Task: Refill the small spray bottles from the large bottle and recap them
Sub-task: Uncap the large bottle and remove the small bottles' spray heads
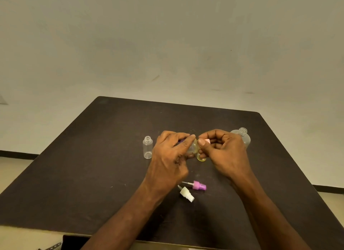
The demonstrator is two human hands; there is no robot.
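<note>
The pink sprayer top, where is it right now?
In the head view, the pink sprayer top lies on the dark table, near the person, just right of the white sprayer top and between the two forearms.

two bare hands [168,153], bare forearms; no sleeves, rings, watch or gloves visible.

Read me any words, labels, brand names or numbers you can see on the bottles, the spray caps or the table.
None: no text shows on the small bottle, the large bottle, the pink cap, the white cap or the table. The bottle in the hands is mostly hidden.
</note>
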